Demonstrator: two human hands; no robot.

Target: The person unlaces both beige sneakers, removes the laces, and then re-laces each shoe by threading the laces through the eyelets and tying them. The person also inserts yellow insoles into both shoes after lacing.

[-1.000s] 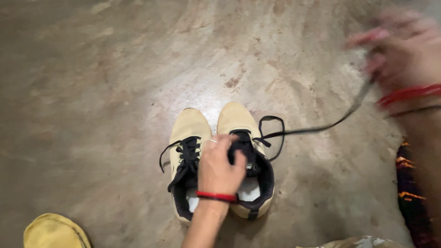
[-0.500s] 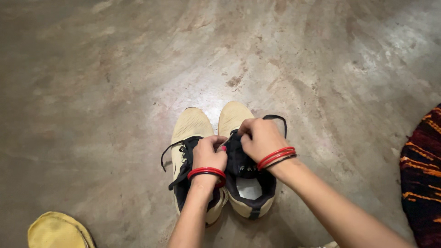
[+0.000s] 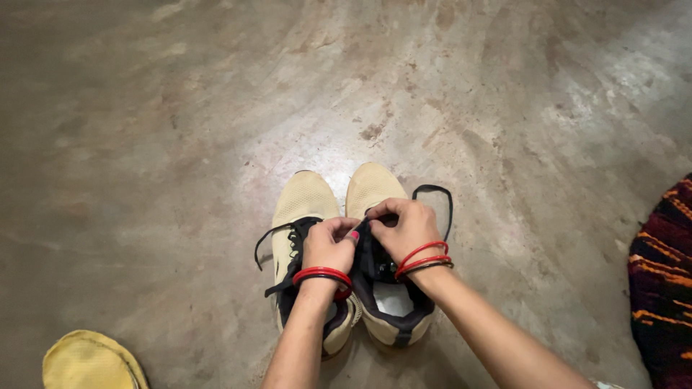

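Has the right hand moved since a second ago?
Yes. The right hand came in from the far right, where it held the lace out, leftward onto the right shoe, meeting the left hand at its laces.

Mottled brown concrete floor (image 3: 180, 130). Pair of beige shoes (image 3: 306, 202) at centre, toes far. Yellow object (image 3: 90, 360) near left. Dark patterned cloth (image 3: 663, 288) right edge.

Shoes (image 3: 371, 189): beige uppers, black tongue and collar, white insole. Lace (image 3: 433, 191): black. Bangles (image 3: 322, 274): red, on both wrists. Nail (image 3: 354, 235) on left hand (image 3: 328, 245): pink-red. Floor (image 3: 180, 144): mottled grey-brown, pale patches. Cloth (image 3: 662, 277): dark maroon, orange stripes. Item (image 3: 90, 361) at lower left: yellow.
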